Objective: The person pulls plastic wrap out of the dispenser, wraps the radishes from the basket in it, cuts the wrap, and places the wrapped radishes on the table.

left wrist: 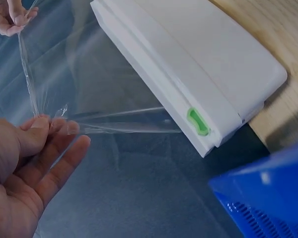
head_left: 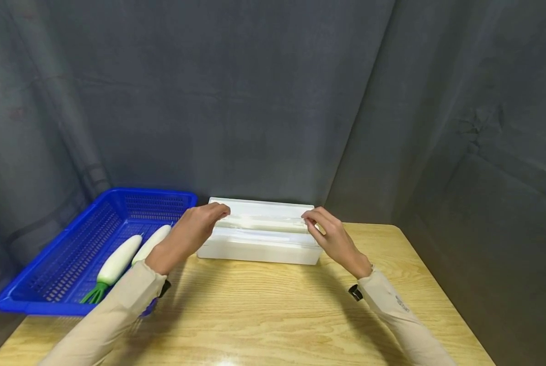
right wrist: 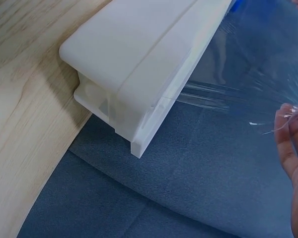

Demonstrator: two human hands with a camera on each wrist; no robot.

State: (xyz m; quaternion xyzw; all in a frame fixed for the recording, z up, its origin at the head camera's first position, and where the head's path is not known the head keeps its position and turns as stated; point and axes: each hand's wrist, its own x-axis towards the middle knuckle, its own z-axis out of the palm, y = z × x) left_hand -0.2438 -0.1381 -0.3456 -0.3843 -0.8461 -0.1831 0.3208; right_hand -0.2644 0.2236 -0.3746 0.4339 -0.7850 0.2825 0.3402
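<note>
Head view: both forearms reach forward, left grip and right grip near either end of the white dispenser on the tabletop, clear film between them. Left wrist: the left grip pinches gathered film, outer fingers extended. Right wrist: the right grip pinches film, fingertips upward.

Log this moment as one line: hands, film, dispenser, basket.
left hand: pinches clear film | right hand: pinches same film | film: stretched between hands and white dispenser | blue basket: beside dispenser, holds two white radishes
</note>
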